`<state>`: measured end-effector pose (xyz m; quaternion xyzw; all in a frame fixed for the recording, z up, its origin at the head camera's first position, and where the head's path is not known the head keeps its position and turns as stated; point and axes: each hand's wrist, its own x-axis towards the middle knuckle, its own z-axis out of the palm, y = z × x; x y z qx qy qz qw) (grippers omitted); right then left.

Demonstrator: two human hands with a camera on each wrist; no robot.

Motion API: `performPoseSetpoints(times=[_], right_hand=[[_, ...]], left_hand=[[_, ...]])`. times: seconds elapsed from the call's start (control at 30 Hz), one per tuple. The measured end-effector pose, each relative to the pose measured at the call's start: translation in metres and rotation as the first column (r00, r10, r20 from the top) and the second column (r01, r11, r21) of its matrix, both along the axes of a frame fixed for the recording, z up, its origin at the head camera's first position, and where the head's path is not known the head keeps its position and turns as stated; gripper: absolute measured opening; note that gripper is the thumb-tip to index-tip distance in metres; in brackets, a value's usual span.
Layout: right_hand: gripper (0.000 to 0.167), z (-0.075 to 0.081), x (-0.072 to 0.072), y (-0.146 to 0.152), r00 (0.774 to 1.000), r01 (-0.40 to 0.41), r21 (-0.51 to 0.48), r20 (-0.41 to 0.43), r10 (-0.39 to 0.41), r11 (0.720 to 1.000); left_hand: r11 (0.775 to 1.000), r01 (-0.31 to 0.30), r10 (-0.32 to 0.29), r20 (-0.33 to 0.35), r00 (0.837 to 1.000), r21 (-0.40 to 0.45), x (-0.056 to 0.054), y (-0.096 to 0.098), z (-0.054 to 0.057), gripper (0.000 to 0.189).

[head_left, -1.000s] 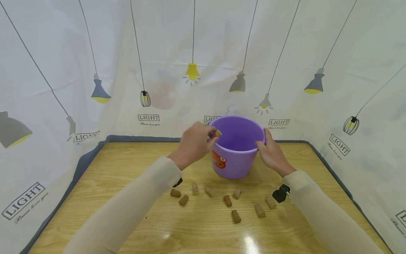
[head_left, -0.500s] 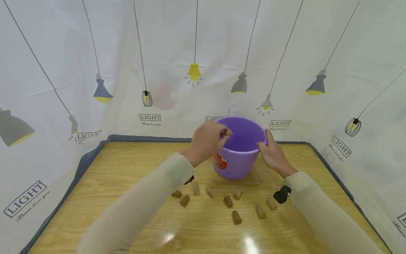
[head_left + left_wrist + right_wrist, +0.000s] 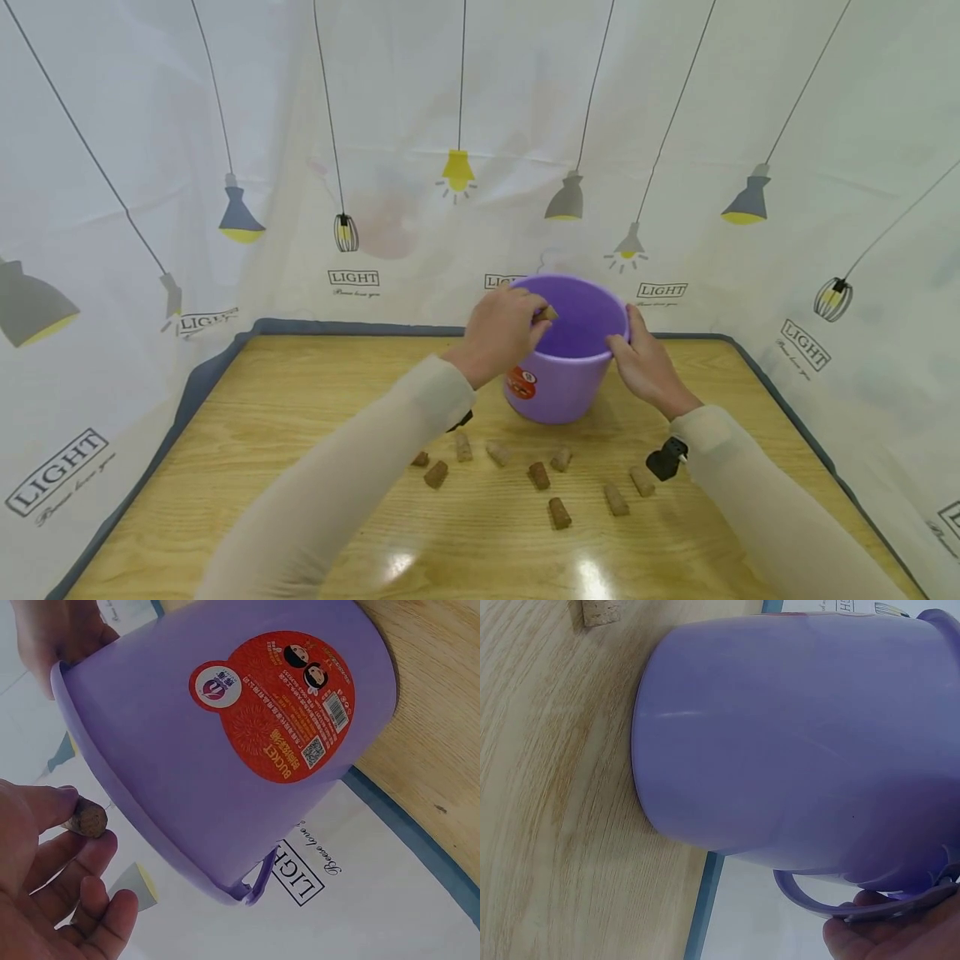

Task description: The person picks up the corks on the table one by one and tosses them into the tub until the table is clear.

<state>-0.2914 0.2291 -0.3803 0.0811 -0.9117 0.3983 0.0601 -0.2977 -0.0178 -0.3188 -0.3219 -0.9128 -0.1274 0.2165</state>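
A purple bucket [image 3: 558, 387] with a red label [image 3: 277, 705] stands on the wooden table. My left hand [image 3: 504, 331] is over the bucket's left rim, pinching a cork [image 3: 88, 819] between thumb and fingertips above the opening. At the right side of the rim, my right hand [image 3: 647, 367] grips the bucket, thumb on the near edge. In the right wrist view the fingers [image 3: 847, 939] lie behind the bucket's handle [image 3: 810, 904]. The bottom inside the bucket is mostly hidden by its front wall.
Several corks lie scattered in front of the bucket, such as a brown cork [image 3: 559, 513], a pale cork [image 3: 616, 499] and another brown cork [image 3: 436, 475]. Behind the wooden table [image 3: 300, 408] hangs a white cloth [image 3: 420, 100] printed with lamps.
My left hand has moved right with the cork, from the bucket's left edge to over its opening. The right hand keeps its grip on the rim.
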Motion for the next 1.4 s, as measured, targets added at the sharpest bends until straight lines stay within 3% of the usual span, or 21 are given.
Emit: performPoseSetpoints(times=[0.23, 0.6, 0.83, 1.4], right_hand=[[0.075, 0.000, 0.000, 0.000, 1.000, 0.003, -0.005, -0.004, -0.003, 1.000], [0.074, -0.002, 0.000, 0.000, 1.000, -0.001, -0.002, -0.005, 0.001, 1.000], [0.073, -0.001, 0.000, 0.000, 1.000, -0.009, -0.008, -0.017, 0.009, 1.000], [0.075, 0.000, 0.000, 0.000, 1.000, 0.008, 0.008, 0.000, -0.008, 1.000]], left_hand=[[0.999, -0.033, 0.035, 0.054, 0.998, -0.028, -0.001, 0.006, 0.001, 0.017], [0.994, -0.034, 0.039, 0.049, 0.998, -0.103, -0.004, 0.013, -0.002, 0.019], [0.984, -0.072, 0.080, 0.045, 0.996, -0.164, -0.003, 0.015, -0.001, 0.045], [0.992, -0.090, 0.096, 0.065, 0.993, -0.094, 0.001, 0.003, -0.002, 0.045]])
